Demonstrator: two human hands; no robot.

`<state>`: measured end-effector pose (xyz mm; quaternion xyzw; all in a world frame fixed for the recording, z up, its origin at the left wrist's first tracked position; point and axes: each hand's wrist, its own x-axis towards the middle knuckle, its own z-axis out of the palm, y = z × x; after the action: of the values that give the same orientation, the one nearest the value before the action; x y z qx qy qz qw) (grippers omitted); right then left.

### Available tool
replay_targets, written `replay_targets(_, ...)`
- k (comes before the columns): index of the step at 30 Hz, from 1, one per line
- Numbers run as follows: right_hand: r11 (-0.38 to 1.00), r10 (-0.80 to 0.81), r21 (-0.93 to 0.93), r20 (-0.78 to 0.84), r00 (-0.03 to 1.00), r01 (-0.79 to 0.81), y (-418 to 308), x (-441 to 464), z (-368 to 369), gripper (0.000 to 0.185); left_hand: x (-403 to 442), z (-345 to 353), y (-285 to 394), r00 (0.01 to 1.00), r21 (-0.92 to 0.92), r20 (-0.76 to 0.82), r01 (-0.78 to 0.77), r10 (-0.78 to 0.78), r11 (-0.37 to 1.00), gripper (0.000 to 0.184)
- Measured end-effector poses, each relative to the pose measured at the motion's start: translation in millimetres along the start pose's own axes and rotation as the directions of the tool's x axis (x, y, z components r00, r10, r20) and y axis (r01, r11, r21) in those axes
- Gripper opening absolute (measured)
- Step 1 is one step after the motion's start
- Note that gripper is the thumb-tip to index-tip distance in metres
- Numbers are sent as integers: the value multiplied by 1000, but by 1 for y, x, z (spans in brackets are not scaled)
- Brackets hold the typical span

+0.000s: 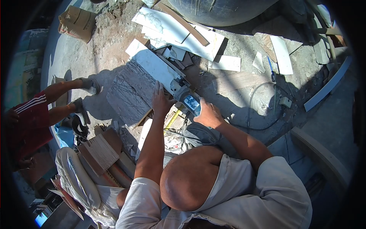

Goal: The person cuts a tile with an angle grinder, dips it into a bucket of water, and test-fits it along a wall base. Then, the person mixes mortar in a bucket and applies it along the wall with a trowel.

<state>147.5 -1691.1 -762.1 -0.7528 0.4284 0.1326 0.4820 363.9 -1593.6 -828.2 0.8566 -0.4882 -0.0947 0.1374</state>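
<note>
My right hand (pixel 209 113) is wrapped round the rear of a blue angle grinder (pixel 191 103), whose head rests at the right edge of a long white tile strip (pixel 154 68). My left hand (pixel 161 100) lies with its fingers stretched out on the near end of that tile, its thumb pointing toward the grinder. Whether the disc touches the tile I cannot tell. Under the tile is a grey-brown patterned board (pixel 127 89). A yellow tape measure (pixel 172 119) extends between my forearms.
Marble-look tile pieces (pixel 204 42) and offcuts lie ahead. A black cable (pixel 249 110) loops at right near a blue pen-like tool (pixel 271 65). Another person (pixel 36 114) stands at left. A paper sack (pixel 77 23) sits far left; a large rounded vessel (pixel 225 11) stands at the top.
</note>
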Motion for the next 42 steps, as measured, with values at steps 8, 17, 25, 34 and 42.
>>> replay_targets(8, 1000, 0, -16, -2, 1000, 0, 1, -4, -1, 76, 0, -1, 0, 1000, -5, 9, 1, -1, 1000, 100)
replay_targets(17, 999, 36, -26, 32, 999, -36, 8, -10, 1, 77, 0, 2, -1, 1000, -21, 13, 8, -7, 1000, 101)
replay_targets(25, 995, 89, -29, -184, 979, -96, 39, -35, 1, 83, -9, 1, 10, 999, -28, -47, 24, -25, 999, 93)
replay_targets(34, 934, 234, 320, -203, 951, -161, 49, -60, -53, 77, -6, 50, 63, 504, -690, 692, 252, -517, -679, 28)
replay_targets(42, 900, 116, 436, -276, 954, 17, 60, -70, -51, 78, 46, -124, 66, 688, -635, 609, 124, -395, -763, 17)
